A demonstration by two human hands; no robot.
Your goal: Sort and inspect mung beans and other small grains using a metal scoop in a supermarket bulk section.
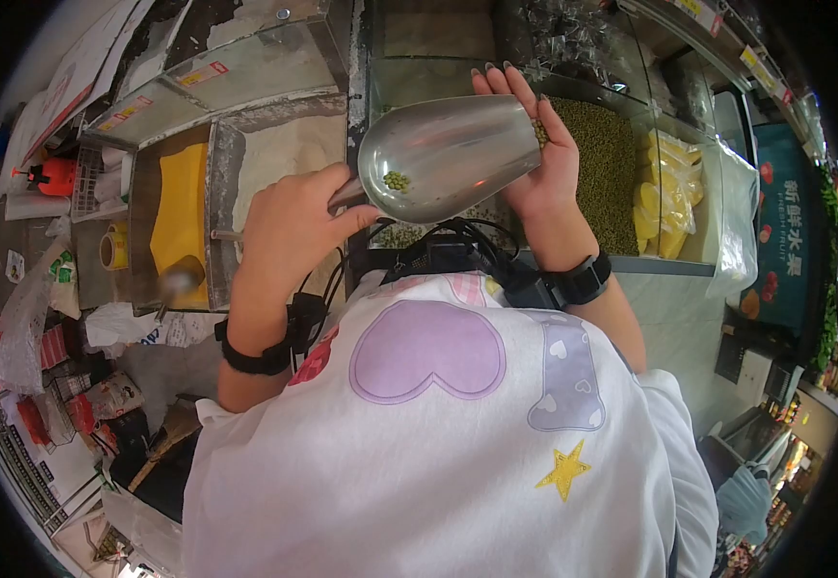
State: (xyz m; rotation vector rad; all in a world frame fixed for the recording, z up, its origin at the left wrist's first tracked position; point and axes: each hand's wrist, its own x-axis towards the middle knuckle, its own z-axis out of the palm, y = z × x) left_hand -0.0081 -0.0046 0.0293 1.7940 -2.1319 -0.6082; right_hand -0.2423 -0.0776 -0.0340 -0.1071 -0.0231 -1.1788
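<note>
While I'm watching remotely, left hand is clenched round the metal scoop handle, right hand cupped loose against its mouth. Few green beans sit inside, scoop held above the bean bin's near edge.

The scoop is bare silver metal, with a few green beans in its bowl. At three o'clock from it, a bin is filled with the same dull green. At nine o'clock is a tray of bright yellow, and a pale sandy-white heap lies between. The shirt is white, printed with a lilac heart, a lavender shape dotted with small white hearts, a yellow star and a pinkish-red patch. Both wrist straps are black. Far at three o'clock, a teal sign bears white characters.
</note>
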